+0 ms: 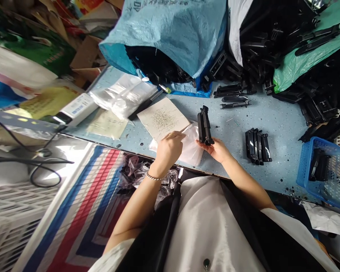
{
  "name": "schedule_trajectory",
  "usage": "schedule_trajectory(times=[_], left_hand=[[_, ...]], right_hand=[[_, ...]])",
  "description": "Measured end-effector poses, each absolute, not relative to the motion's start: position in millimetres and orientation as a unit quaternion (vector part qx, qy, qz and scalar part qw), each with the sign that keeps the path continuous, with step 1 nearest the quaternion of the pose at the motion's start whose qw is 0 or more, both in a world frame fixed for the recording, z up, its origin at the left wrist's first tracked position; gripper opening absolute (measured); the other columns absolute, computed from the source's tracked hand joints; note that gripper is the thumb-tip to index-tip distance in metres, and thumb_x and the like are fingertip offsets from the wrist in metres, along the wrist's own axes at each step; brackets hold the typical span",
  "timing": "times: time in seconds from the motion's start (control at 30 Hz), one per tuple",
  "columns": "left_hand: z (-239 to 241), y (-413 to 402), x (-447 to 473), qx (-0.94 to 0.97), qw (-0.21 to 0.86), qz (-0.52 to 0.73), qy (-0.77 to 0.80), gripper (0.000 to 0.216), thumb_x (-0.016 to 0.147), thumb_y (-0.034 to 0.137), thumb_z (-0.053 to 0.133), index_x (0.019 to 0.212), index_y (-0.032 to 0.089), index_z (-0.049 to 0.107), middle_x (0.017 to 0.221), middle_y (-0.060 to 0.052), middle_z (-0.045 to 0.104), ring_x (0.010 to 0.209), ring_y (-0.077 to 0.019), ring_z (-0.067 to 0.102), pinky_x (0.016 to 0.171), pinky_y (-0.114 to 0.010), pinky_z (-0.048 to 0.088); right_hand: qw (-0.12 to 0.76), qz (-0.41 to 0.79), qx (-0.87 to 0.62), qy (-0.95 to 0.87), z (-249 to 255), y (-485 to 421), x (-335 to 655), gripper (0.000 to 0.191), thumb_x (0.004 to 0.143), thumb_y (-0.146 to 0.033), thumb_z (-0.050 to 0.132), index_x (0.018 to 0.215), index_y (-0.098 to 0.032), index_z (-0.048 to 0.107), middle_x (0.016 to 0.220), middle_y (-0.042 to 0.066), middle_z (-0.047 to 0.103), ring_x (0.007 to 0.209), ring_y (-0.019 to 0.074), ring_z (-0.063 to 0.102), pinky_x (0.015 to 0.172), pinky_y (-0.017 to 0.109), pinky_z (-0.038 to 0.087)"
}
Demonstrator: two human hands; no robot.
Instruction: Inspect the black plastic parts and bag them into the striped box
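My left hand (169, 150), with a ring and a beaded bracelet, is closed in a pinch at the upper left edge of a clear plastic bag (191, 145) at the bench's front edge. My right hand (217, 150) is wrapped round the lower end of a small bundle of long black plastic parts (204, 126), held upright just right of the bag. Behind my left hand lies a square pale board (164, 115) with small grains scattered on it. A second group of black parts (257, 146) lies side by side to the right.
A blue bag (170, 26) full of black parts stands at the back. More parts spill from a green bag (306, 60) at the right. A blue basket (303, 166) holds several parts. Clear packaging (121, 94) and a white box (79, 107) lie on the left.
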State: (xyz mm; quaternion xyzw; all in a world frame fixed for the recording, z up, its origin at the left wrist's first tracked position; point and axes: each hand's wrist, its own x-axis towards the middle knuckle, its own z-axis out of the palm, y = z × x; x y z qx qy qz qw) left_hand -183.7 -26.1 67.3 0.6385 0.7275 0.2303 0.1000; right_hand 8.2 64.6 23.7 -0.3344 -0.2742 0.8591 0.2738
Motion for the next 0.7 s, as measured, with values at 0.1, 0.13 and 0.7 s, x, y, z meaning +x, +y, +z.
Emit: schedule_trajectory(times=[0.1,0.13,0.7], left_hand=[[73,-28,-187,0.625,0.137,0.247,0.728,0.053,0.082,0.004,0.047,0.127,0.018,0.070,0.128,-0.010,0.070,0.098,-0.0210,0.072,0.089,-0.034,0.061],[73,-28,-188,0.622,0.152,0.255,0.724,0.056,0.081,0.004,0.048,0.131,0.018,0.067,0.131,-0.011,0.068,0.094,-0.0193,0.071,0.087,-0.033,0.061],[86,-70,-134,0.736,0.220,0.328,0.550,0.086,0.086,-0.002,0.043,0.164,0.028,0.023,0.158,-0.015,0.045,0.137,-0.0261,0.057,0.105,-0.036,0.058]], right_hand=[[0.254,0.878,-0.301,-0.273,30,58,31,0.020,0.082,-0.033,0.080,0.090,-0.018,0.072,0.091,0.004,0.078,0.098,0.0194,0.075,0.094,0.031,0.061],[0.224,0.895,-0.280,-0.265,32,53,42,0.025,0.082,-0.038,0.080,0.094,-0.017,0.071,0.089,0.004,0.077,0.096,0.0199,0.075,0.089,0.031,0.063],[0.144,0.919,-0.298,-0.213,22,27,48,0.021,0.089,-0.036,0.069,0.096,-0.017,0.072,0.080,0.005,0.075,0.062,0.0130,0.062,0.056,0.021,0.055]])
